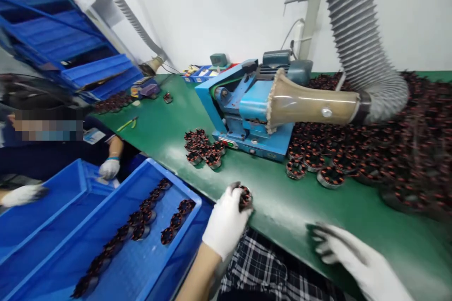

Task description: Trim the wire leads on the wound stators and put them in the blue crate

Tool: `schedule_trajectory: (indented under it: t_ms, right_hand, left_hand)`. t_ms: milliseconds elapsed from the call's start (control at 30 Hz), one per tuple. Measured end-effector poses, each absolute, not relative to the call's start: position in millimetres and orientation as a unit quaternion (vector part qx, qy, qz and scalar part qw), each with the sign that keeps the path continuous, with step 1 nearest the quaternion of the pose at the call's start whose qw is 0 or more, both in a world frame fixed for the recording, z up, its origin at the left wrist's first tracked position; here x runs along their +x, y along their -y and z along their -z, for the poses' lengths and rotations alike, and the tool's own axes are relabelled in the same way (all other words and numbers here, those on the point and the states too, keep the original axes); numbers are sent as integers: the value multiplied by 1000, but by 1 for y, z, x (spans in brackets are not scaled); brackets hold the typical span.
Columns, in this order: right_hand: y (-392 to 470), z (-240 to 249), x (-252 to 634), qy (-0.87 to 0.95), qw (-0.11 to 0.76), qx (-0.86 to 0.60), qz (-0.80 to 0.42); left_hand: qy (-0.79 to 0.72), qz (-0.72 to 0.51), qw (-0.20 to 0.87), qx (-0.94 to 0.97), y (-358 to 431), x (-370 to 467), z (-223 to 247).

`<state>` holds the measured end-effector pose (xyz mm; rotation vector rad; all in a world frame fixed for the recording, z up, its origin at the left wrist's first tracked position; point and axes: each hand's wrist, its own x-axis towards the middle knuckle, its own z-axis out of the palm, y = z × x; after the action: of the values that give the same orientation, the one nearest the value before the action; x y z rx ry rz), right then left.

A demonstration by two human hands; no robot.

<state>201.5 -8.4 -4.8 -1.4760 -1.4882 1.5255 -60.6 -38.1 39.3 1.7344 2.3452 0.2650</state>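
My left hand [227, 220], in a white glove, is closed round a ring-shaped motor part [246, 197] with black and orange segments, at the front edge of the green table [278, 197]. To the right, my right hand [344, 249] is over the table with its gloved fingers apart and nothing in them; its fingertips look dark and slightly blurred. A small group of similar rings [203, 146] stands beyond my left hand. A large pile of them [381, 150] covers the table's right side.
A blue machine [254, 108] with a duct and grey hose [367, 33] stands at the table's back. Left of me, a blue bin [141, 263] holds rows of rings. Another person's gloved hands [109, 169] are beyond it. Green-handled pliers [127, 124] lie farther back.
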Motion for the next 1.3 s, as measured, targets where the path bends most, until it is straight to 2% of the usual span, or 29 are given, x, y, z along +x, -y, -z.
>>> schedule_trajectory:
  t_ms: [67,167,300,367,433,567,733,833,933,1000,1100,1133,1200,1300]
  right_hand:
    - [8,1,180,520,225,-536,-625]
    - [0,0,170,531,234,-571,-581]
    - [-7,4,191,598,295,-603,-438]
    - [-8,3,199,603,299,-588,-447]
    - [-9,0,201,577,312,-560,-505]
    - [-7,-8,194,497,371,-508,-597]
    - [-2,-10,197,297,490,-476,-667]
    - [-4,-12,210,224,589,-422,-652]
    - [-4,-22,224,284,644,-416,-575]
    - [0,-30,227,445,567,-452,-525]
    - [10,-36,218,709,304,-464,-435]
    - [13,-35,212,757,241,-460,-397]
    - [17,-28,202,806,203,-459,-315]
    - [20,-11,195,825,258,-453,-221]
  left_hand:
    - [-748,-135,178,625,46,-24,-37]
    - [-675,-170,240,677,56,9,-31]
    - [-659,-190,182,704,45,17,-10]
    - [-639,-192,159,728,29,16,-2]
    - [-577,-194,186,771,12,19,-2]
    - [-492,-221,245,805,0,30,-5]
    - [-503,-263,202,798,7,39,1]
    - [-512,-259,189,797,6,40,2]
    - [-543,-248,180,782,2,35,-1]
    - [-554,-240,172,779,1,30,-4]
    - [-536,-226,177,794,0,22,-7]
    - [-522,-221,186,803,0,21,-8]
    - [-495,-217,203,817,0,20,-9]
    - [-488,-219,212,818,0,21,-10]
